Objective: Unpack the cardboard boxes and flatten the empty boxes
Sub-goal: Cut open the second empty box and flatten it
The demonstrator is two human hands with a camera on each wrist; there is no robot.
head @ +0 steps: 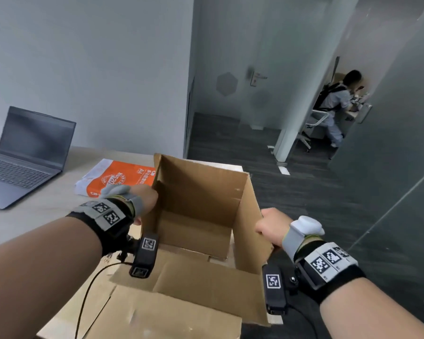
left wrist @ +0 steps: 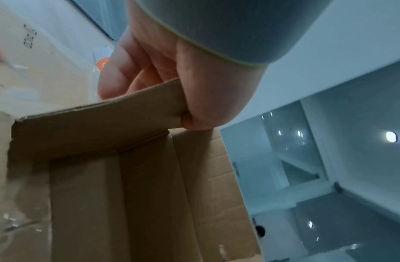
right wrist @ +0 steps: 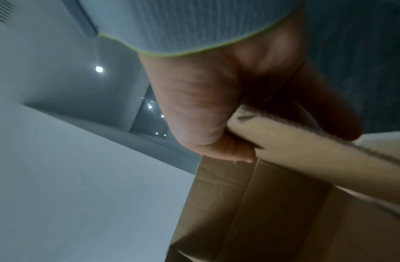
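Note:
An empty brown cardboard box [head: 198, 206] is held up in front of me, open side toward me, with its flaps hanging down. My left hand [head: 146, 201] grips the box's left wall, thumb inside and fingers outside. The left wrist view shows that hand [left wrist: 163, 83] curled round the cardboard edge [left wrist: 118, 109]. My right hand [head: 269, 225] grips the right wall of the box. In the right wrist view the right hand [right wrist: 219, 117] pinches a cardboard edge [right wrist: 295, 141]. An orange and white pack of A4 paper [head: 115, 178] lies on the table behind the box.
A beige table [head: 34, 216] holds an open grey laptop [head: 27, 152] at the left. More flat cardboard [head: 157, 319] lies below the box. Dark carpet floor [head: 304, 192] stretches to the right. A person [head: 335, 104] sits on a chair behind the glass wall at far right.

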